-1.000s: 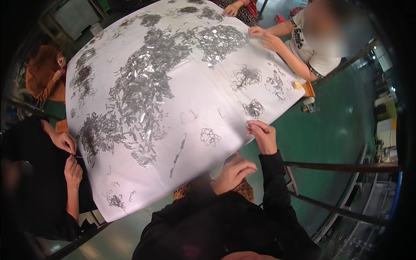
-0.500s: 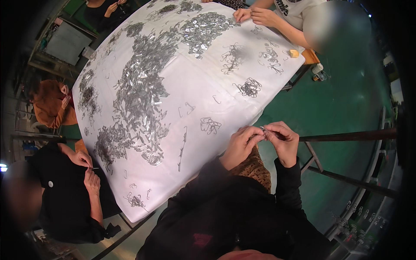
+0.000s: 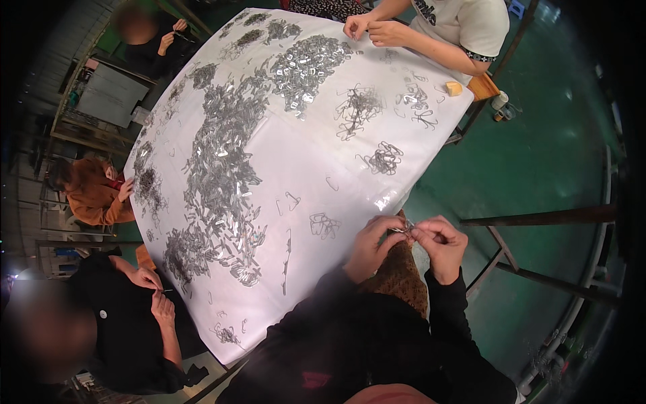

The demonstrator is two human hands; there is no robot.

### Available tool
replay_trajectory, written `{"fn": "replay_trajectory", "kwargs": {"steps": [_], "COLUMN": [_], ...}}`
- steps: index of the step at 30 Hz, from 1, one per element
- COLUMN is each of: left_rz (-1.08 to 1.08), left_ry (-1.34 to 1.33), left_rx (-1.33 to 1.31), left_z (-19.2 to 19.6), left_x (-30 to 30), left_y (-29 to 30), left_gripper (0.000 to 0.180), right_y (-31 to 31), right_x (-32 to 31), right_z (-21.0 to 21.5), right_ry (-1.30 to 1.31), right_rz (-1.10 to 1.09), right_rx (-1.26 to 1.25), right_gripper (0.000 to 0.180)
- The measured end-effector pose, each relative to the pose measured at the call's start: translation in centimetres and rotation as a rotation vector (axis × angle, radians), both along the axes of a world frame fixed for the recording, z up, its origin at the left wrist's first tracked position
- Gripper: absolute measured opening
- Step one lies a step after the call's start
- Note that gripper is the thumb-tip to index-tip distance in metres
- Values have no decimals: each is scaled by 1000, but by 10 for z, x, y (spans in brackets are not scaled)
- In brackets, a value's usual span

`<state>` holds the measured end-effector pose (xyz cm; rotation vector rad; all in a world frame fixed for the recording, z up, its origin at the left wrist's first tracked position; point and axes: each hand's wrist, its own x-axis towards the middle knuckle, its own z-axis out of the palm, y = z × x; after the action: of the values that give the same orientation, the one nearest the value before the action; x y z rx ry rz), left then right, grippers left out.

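head | left hand (image 3: 369, 244), right hand (image 3: 439, 244) pinch wire clip (image 3: 404, 230) (small) | white table (image 3: 323, 155)

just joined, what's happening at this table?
The camera wearer's left hand and right hand pinch a small metal wire piece together just off the edge of the white-covered table. Heaps of silver metal parts cover its middle. Other people's hands work small pieces around the rim.
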<state>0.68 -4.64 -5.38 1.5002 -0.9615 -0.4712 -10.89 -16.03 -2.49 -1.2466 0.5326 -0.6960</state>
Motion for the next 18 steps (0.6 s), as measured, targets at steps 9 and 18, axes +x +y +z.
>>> {"fn": "replay_trajectory", "kwargs": {"steps": [9, 18], "left_rz": [337, 248], "left_ry": [-594, -774], "left_rx": [272, 441], "left_z": [-59, -70], "left_x": [191, 189], "left_y": [-77, -79], "left_gripper": [16, 6], "right_y": [-11, -2], "right_x": [6, -6], "right_z": [-2, 6], "right_ry": [67, 56], "right_rz": [106, 155], "right_rx": [-95, 32], "right_gripper": [15, 13]}}
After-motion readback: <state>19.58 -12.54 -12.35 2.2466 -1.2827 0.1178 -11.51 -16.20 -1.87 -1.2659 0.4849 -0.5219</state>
